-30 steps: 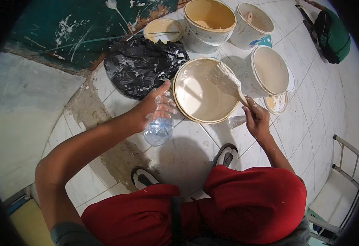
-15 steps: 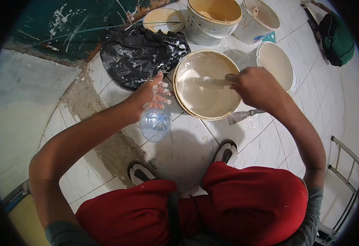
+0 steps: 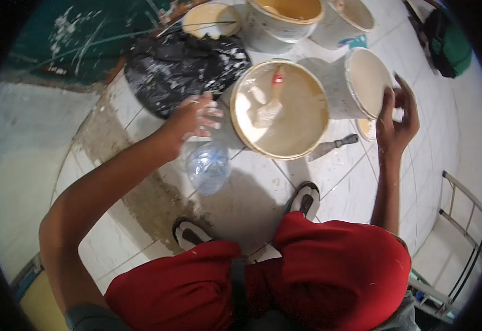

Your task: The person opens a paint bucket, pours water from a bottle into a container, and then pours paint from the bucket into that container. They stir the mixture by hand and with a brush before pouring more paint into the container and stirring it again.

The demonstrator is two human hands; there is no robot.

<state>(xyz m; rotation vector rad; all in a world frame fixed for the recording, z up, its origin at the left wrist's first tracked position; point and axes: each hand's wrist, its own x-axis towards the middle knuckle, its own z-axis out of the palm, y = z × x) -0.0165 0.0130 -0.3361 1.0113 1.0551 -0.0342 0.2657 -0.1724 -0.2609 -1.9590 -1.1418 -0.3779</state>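
My left hand [image 3: 192, 122], its fingers smeared white, hangs spread and empty between the black plastic bag [image 3: 183, 69] and the middle bucket [image 3: 234, 116]. Just below it on the tiles is a clear plastic bottle piece [image 3: 209, 167]. Inside the middle bucket a paintbrush [image 3: 275, 99] with a red band leans, bristles toward me, in a pale coating. At the right, my right hand [image 3: 398, 118] has its fingers apart and holds nothing; its fingertips overlap the rim of the right-hand bucket [image 3: 353, 91], which has pale content. A scraper [image 3: 334, 146] lies on the floor between the two buckets and my feet.
Two more buckets [image 3: 274, 33] [image 3: 337, 27] stand at the back, beside a round lid [image 3: 210, 19]. A small yellowish lid [image 3: 366, 128] lies by the right-hand bucket. A metal ladder-like frame [image 3: 464, 220] is at far right, a green bag [image 3: 450, 47] at upper right.
My right hand has let go of the paintbrush, leaving it in the middle bucket, and moved right to the other bucket. My left hand has shifted slightly up and left.
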